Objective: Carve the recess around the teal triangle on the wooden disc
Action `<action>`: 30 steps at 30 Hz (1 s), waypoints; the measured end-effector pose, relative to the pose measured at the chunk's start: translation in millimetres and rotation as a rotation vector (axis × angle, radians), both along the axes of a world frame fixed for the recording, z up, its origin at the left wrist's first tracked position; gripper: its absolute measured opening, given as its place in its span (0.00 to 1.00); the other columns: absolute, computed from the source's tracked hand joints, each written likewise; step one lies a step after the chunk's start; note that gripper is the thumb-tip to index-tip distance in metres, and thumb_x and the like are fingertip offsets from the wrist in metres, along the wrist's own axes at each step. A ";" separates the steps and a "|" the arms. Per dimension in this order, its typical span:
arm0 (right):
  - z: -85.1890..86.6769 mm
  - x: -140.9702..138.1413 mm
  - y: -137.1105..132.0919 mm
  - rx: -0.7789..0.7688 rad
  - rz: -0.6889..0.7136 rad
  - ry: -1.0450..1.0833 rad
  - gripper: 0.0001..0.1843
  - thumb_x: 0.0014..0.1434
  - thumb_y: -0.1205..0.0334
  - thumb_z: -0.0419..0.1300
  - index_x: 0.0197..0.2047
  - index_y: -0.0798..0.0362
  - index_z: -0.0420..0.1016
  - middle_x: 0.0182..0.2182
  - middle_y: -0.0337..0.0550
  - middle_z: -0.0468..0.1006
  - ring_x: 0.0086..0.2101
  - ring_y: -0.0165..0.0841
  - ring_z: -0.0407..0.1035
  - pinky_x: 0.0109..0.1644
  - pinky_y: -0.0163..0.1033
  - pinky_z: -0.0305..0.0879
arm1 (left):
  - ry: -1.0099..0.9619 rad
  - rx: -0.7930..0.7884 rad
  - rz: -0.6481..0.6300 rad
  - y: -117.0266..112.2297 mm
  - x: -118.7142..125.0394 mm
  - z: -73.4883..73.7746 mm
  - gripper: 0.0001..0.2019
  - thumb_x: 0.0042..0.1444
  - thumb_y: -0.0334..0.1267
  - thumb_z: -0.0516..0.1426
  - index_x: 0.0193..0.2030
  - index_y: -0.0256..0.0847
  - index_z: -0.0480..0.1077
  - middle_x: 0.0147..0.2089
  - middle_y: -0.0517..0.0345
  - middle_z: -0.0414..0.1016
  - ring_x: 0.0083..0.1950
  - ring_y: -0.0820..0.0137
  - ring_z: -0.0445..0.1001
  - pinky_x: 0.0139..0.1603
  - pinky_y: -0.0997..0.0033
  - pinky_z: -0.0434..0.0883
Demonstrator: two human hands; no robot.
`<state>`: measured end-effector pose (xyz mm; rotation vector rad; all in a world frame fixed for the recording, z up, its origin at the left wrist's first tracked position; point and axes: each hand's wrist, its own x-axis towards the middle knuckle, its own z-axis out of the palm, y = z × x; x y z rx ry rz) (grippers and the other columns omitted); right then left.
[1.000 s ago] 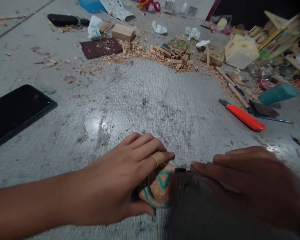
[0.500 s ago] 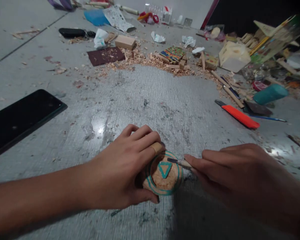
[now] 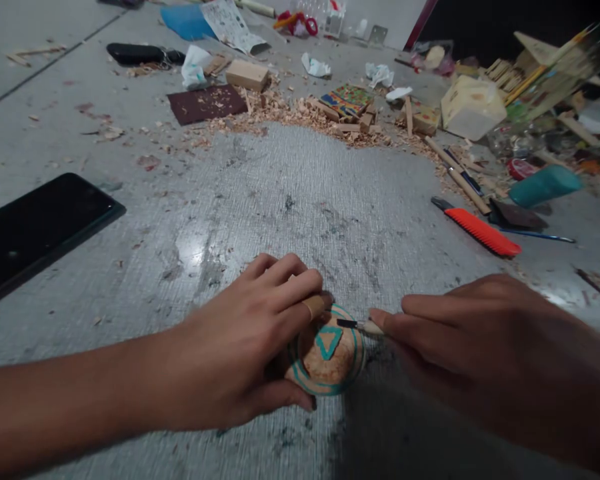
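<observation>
My left hand (image 3: 260, 333) curls round the left side of a round wooden disc (image 3: 347, 367), thumb at the near edge and fingers over the far edge. Teal rings run near the disc's rim, and a teal triangle outline marks its middle. From the right, my right hand (image 3: 460, 347) pinches a slim wooden-handled tool (image 3: 373, 327) with a metal collar. Its flat dark tip lies over the disc's upper right part, just above the triangle. I cannot tell whether it touches the wood, or whether it is a chisel or a brush. A ring is on one left finger.
A phone (image 3: 40, 233) lies at the left. An orange-handled cutter (image 3: 483, 231) and a teal tube (image 3: 545, 185) lie at the right. Beyond the hands are wood shavings (image 3: 285, 113), a wooden block (image 3: 247, 75), brown sandpaper (image 3: 207, 103) and crumpled tissues (image 3: 316, 65).
The disc has turned or tilted slightly under my left hand, so the triangle sits at a different angle. My right hand still holds the tool over it. The view has shifted a little.
</observation>
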<state>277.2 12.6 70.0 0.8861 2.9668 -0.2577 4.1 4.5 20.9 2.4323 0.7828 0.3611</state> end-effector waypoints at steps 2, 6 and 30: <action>-3.8 2.2 2.4 -0.045 -0.008 0.043 0.12 0.71 0.63 0.52 0.35 0.49 0.72 0.21 0.30 0.67 0.19 0.27 0.60 0.27 0.41 0.46 | -0.007 -0.019 -0.008 0.3 1.0 0.5 0.30 0.59 0.59 0.64 0.55 0.36 0.67 0.52 0.48 0.69 0.51 0.55 0.64 0.50 0.52 0.60; -18.0 4.6 -0.6 -0.027 0.009 0.142 0.08 0.71 0.64 0.55 0.44 0.52 0.76 0.22 0.30 0.68 0.19 0.26 0.58 0.26 0.39 0.47 | -0.015 -0.018 -0.012 -0.3 3.8 0.0 0.29 0.60 0.56 0.65 0.57 0.35 0.66 0.53 0.46 0.69 0.52 0.54 0.64 0.51 0.51 0.61; -8.7 -0.4 5.0 0.045 0.065 0.068 0.10 0.72 0.63 0.53 0.44 0.49 0.76 0.23 0.31 0.68 0.20 0.29 0.58 0.26 0.43 0.48 | -0.007 0.019 0.035 0.2 1.1 -3.5 0.35 0.53 0.63 0.67 0.57 0.37 0.67 0.52 0.51 0.70 0.52 0.56 0.66 0.51 0.53 0.58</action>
